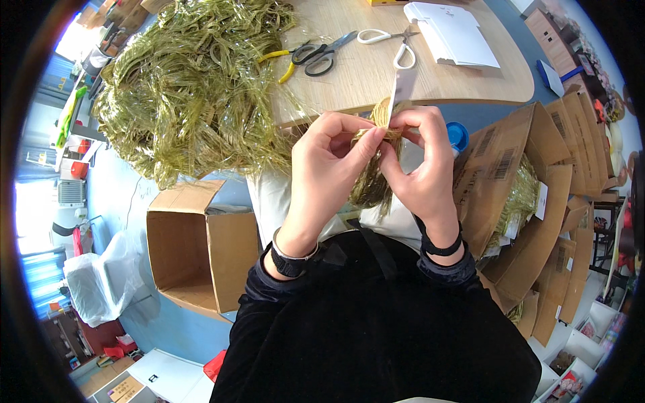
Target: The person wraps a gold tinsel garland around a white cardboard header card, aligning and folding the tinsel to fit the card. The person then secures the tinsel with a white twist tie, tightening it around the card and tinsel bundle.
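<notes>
Between both hands, just off the table's front edge, is a bundle of gold-green tinsel strands (371,184) hanging downward, with a looped yellowish top (381,112). My left hand (330,151) pinches its upper part between thumb and fingers. From the other side my right hand (421,156) grips the same spot, fingertips almost meeting the left ones. A white card strip (399,93) sticks up from the bundle beside the right fingers. How the strip is fastened is hidden by the fingertips. A large heap of loose tinsel (196,85) covers the table's left side.
On the wooden table (347,90) lie black-handled scissors (322,53), a yellow-handled tool (282,63), white-handled scissors (395,43) and a stack of white cards (453,35). An open cardboard box (234,262) stands at left; another carton (496,166) at right holds tinsel bundles. A blue round container (456,135) sits beside it.
</notes>
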A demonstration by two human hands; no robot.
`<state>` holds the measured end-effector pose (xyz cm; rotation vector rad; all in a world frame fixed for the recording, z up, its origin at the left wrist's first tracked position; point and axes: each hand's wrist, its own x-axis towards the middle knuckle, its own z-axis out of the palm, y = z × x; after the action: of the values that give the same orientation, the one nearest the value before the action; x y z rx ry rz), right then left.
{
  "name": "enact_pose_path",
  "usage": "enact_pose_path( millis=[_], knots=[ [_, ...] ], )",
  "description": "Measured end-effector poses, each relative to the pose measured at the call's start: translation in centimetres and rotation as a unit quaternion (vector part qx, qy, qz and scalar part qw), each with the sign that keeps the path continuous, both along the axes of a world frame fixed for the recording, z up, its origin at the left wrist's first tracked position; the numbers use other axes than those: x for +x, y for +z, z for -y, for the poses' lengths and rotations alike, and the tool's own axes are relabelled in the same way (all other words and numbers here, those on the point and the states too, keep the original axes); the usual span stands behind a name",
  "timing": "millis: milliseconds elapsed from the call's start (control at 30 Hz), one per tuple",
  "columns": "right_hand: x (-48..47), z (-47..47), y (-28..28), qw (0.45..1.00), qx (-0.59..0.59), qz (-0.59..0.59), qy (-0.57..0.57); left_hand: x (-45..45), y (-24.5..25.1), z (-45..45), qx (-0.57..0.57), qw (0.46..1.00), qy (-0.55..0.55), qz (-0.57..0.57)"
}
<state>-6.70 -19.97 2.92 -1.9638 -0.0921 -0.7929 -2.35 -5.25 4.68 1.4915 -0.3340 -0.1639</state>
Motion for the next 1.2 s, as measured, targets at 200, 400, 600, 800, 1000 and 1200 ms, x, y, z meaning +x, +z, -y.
enact_pose_path(
  millis=[200,400,600,800,1000,1200],
  knots=[
    [-0.6,1.2,0.1,0.991,0.124,-0.012,0.048,0.5,0.6,-1.1,0.039,0.997,-0.071,-0.015],
    [-1.4,3.3,0.2,0.925,0.341,-0.042,0.163,2.7,0.4,-3.4,0.043,0.991,-0.116,-0.043],
    [-2.1,3.8,0.6,0.877,0.453,-0.026,0.159,4.1,-0.7,-4.5,0.044,0.991,-0.120,-0.047],
    [-2.7,4.2,0.2,0.828,0.532,0.007,0.178,4.5,-2.0,-5.0,0.001,0.986,-0.156,-0.058],
    [-3.3,5.8,-1.4,0.767,0.601,-0.026,0.221,4.7,-2.8,-4.2,-0.087,0.979,-0.171,-0.074],
    [-2.0,7.3,-3.0,0.727,0.631,-0.048,0.267,4.4,-3.3,-3.7,-0.104,0.975,-0.151,-0.125]
  ],
)
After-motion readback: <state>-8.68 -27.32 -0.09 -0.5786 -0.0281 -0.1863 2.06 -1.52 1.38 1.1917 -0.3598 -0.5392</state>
